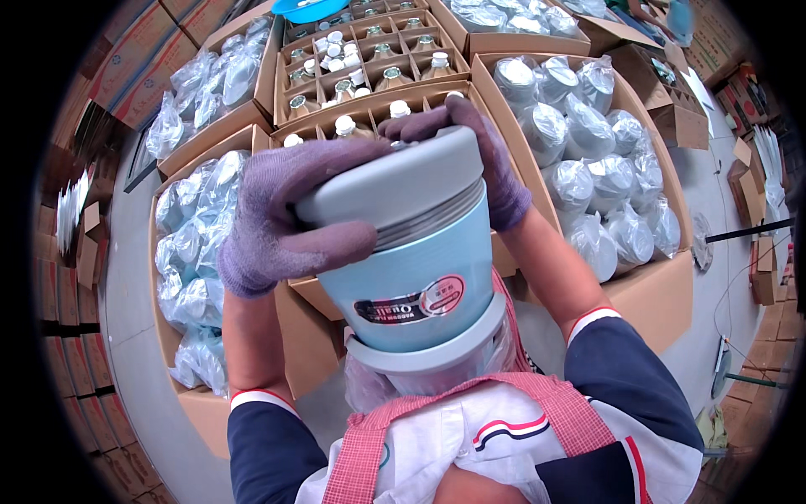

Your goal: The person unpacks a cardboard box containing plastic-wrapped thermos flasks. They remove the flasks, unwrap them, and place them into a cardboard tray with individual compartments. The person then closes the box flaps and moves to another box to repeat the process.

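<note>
In front of my chest is a light blue vacuum flask casing (411, 294) with a printed label that reads upside down from here. A grey plastic ring (428, 349) circles its lower end. At the upper end sits a grey round end piece (395, 181), tilted, with grey ridged threads visible below it. My left hand (294, 210), in a purple glove, grips the left side of this piece, thumb low and fingers over the top. My right hand (478, 143), gloved too, wraps round its far right side; some of its fingers are hidden.
Beyond my hands stands a divided carton (466, 71) of silvery bottles with white caps. Cartons of plastic-wrapped parts flank me, one left (159, 277) and one right (672, 290). A blue basin (309, 10) sits at the far end. Stacked boxes line both sides.
</note>
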A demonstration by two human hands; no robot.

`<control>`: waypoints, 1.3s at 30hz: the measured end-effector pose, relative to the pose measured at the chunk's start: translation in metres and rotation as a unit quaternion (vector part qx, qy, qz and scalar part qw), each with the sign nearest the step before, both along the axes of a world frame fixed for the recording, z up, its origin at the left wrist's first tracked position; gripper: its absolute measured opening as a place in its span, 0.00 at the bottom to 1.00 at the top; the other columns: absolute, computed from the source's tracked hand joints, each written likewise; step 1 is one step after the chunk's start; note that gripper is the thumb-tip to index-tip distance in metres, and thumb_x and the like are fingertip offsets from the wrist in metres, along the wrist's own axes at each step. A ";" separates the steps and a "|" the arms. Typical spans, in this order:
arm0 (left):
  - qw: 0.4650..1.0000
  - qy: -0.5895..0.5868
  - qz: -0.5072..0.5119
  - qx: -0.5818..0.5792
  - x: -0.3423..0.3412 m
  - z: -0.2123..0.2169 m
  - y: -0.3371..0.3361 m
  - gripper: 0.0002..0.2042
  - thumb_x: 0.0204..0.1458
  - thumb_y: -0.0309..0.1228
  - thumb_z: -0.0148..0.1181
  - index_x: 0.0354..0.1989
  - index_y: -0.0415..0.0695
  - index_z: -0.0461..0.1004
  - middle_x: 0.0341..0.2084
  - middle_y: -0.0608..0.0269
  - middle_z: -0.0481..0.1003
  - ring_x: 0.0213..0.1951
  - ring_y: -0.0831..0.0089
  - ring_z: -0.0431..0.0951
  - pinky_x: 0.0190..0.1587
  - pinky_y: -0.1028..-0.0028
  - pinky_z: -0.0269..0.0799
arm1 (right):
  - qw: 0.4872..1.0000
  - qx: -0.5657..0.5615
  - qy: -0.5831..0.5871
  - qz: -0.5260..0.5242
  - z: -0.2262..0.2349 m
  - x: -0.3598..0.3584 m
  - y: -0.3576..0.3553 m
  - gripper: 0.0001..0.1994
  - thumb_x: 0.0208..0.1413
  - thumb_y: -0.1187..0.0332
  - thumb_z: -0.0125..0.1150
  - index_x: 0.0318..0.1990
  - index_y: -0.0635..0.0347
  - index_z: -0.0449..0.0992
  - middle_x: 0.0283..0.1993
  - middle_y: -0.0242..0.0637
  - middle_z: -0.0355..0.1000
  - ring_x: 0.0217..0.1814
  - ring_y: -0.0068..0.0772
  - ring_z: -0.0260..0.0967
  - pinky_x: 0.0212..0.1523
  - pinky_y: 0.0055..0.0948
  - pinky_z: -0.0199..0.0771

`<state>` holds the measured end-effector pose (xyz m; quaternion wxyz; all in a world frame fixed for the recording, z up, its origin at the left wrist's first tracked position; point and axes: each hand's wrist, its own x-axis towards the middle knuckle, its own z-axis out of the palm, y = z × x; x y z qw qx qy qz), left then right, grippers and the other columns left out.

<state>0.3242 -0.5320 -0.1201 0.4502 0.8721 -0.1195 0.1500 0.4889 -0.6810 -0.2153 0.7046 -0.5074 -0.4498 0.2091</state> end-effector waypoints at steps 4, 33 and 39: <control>1.000 0.009 -0.008 -0.029 -0.002 -0.007 0.004 0.28 0.30 0.37 0.66 0.43 0.34 0.75 0.33 0.51 0.77 0.36 0.65 0.79 0.41 0.71 0.72 | 0.996 -0.023 0.084 0.035 0.015 -0.005 -0.010 0.25 0.63 0.51 0.38 0.38 0.65 0.76 0.39 0.42 0.75 0.45 0.32 0.71 0.51 0.31 0.68; 0.991 -0.099 0.092 0.018 -0.028 -0.041 -0.030 0.25 0.58 0.43 0.37 0.50 0.33 0.70 0.51 0.48 0.70 0.57 0.61 0.65 0.59 0.66 0.58 | 0.990 -0.050 0.109 0.073 0.020 -0.023 -0.024 0.33 0.62 0.43 0.30 0.42 0.66 0.75 0.42 0.43 0.74 0.49 0.39 0.70 0.52 0.34 0.66; 0.983 -0.151 0.106 -0.019 -0.015 -0.052 -0.012 0.27 0.59 0.48 0.37 0.49 0.34 0.71 0.49 0.51 0.71 0.53 0.64 0.69 0.56 0.69 0.61 | 0.987 -0.057 0.143 0.047 0.048 -0.019 -0.029 0.36 0.60 0.39 0.33 0.42 0.67 0.76 0.41 0.44 0.75 0.45 0.34 0.72 0.50 0.30 0.67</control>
